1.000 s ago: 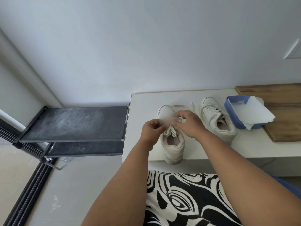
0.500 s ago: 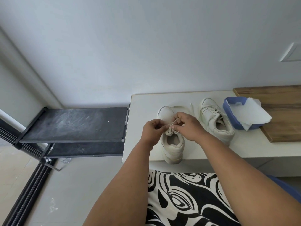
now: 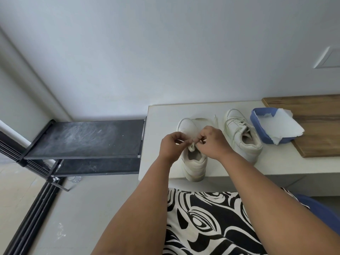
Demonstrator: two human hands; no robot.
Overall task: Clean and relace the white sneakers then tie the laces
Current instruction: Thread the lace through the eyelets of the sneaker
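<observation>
Two white sneakers stand on a white bench (image 3: 160, 115), toes toward the wall. Both my hands work over the tongue of the left sneaker (image 3: 194, 162). My left hand (image 3: 170, 144) pinches one strand of its white lace (image 3: 192, 146). My right hand (image 3: 212, 142) pinches the other strand close beside it. A loose loop of lace (image 3: 202, 119) lies on the bench past the toe. The right sneaker (image 3: 242, 137) sits laced, apart from my hands, to the right.
A blue tub (image 3: 257, 126) with white paper (image 3: 277, 127) in it rests against a wooden board (image 3: 312, 126) at the bench's right. A dusty black shoe rack (image 3: 82, 138) stands left of the bench. My patterned lap (image 3: 206, 221) is just below the bench edge.
My hands have drawn closer together over the tongue, and the right hand has shifted slightly down and back toward me with its lace strand. The view has tilted a little.
</observation>
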